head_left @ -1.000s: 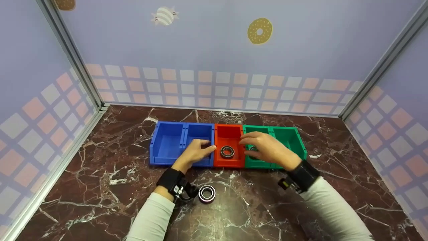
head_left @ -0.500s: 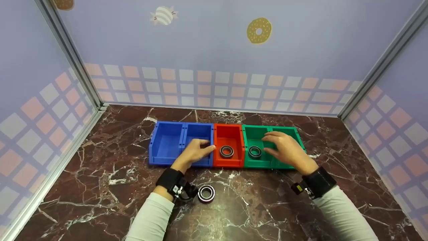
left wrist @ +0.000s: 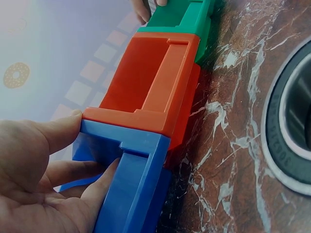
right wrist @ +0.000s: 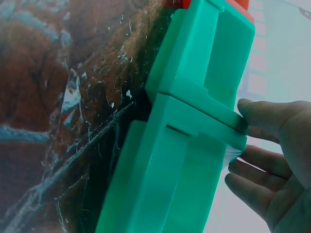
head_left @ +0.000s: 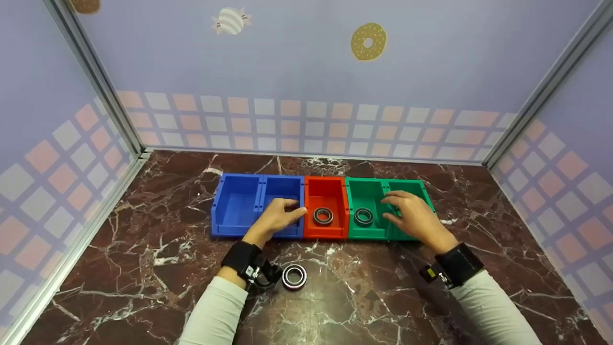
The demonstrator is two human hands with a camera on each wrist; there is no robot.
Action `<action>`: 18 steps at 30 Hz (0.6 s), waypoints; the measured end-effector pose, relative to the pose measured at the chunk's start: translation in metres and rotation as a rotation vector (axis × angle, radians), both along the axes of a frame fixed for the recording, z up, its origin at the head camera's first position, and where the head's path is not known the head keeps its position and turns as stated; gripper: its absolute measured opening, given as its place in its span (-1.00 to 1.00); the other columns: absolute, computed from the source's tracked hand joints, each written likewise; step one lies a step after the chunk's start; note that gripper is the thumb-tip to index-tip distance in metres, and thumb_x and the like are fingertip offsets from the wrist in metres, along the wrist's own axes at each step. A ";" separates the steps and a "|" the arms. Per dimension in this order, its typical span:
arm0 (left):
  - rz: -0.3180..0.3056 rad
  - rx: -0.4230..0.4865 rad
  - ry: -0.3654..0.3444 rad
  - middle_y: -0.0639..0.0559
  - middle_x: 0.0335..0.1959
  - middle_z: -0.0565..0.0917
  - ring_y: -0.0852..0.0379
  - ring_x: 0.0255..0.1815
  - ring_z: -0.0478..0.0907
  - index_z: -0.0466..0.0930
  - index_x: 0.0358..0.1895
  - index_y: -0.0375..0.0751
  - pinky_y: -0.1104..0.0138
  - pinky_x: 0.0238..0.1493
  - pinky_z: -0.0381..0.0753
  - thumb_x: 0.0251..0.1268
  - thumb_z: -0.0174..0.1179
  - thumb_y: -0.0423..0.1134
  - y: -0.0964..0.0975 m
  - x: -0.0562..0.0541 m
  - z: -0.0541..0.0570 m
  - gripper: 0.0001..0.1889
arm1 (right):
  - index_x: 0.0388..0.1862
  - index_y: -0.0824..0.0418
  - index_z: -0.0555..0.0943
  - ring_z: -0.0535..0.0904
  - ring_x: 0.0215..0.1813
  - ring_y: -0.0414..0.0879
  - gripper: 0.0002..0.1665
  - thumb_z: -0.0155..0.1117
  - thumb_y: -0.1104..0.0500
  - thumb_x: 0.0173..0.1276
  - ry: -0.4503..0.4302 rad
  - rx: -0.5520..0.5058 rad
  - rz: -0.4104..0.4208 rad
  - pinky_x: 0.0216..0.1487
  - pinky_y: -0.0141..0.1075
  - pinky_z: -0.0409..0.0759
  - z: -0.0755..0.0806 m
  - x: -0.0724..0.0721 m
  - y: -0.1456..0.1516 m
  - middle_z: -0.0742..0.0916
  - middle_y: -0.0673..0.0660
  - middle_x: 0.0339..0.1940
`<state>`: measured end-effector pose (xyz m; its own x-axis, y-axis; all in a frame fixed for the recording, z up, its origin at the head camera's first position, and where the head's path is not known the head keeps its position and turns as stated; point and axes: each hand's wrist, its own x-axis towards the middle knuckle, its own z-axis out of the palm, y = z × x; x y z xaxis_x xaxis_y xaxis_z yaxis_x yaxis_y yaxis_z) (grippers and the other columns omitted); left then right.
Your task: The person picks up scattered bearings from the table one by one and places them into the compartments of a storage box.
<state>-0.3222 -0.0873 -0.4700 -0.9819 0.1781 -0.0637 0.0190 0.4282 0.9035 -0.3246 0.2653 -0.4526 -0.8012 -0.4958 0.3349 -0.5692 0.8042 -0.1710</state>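
A row of bins lies on the marble: two blue, one red [head_left: 327,188], two green. My left hand [head_left: 292,211] grips the right blue bin [head_left: 283,186] at its wall beside the red bin. In the left wrist view the left hand [left wrist: 95,141] has its thumb on that rim and its fingers inside. My right hand [head_left: 390,206] holds the right green bin [head_left: 415,188] at the divider, and in the right wrist view the right hand [right wrist: 240,138] shows its thumb on the rim. One bearing [head_left: 323,216] lies in the red bin and another bearing [head_left: 364,216] in the left green bin [head_left: 365,189].
A third bearing [head_left: 294,277] lies on the table beside my left wrist, and this same bearing [left wrist: 291,121] fills the right edge of the left wrist view. The left blue bin [head_left: 237,203] holds nothing. Patterned walls close off the back and both sides.
My right hand moved right, from over the red and left green bins to the right green bin, uncovering the bearing in the left green bin. The left hand stayed put.
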 end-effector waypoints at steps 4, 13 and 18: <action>0.003 -0.003 -0.010 -0.36 0.32 0.49 -0.19 0.35 0.44 0.46 0.27 -0.50 0.06 0.40 0.42 0.36 0.23 -0.18 0.001 0.000 0.000 -0.46 | 0.06 0.26 0.68 0.62 0.15 0.19 -0.59 0.43 0.14 0.26 0.008 -0.014 -0.016 0.16 0.01 0.62 -0.003 0.002 0.001 0.68 0.29 0.14; 0.011 0.003 -0.058 -0.32 0.32 0.49 -0.12 0.28 0.49 0.42 0.32 -0.46 0.08 0.38 0.45 0.37 0.22 -0.15 0.000 -0.001 0.000 -0.43 | 0.08 0.29 0.68 0.63 0.12 0.18 -0.59 0.41 0.15 0.29 -0.016 -0.112 -0.082 0.09 -0.03 0.65 -0.009 0.007 -0.001 0.68 0.29 0.13; 0.011 0.009 -0.081 -0.28 0.28 0.53 -0.06 0.17 0.54 0.41 0.34 -0.43 0.10 0.34 0.49 0.38 0.22 -0.13 0.000 -0.001 0.002 -0.42 | 0.05 0.33 0.69 0.69 0.00 0.17 -0.60 0.42 0.18 0.27 -0.010 -0.185 -0.126 -0.06 -0.05 0.71 -0.013 0.009 -0.004 0.70 0.31 0.10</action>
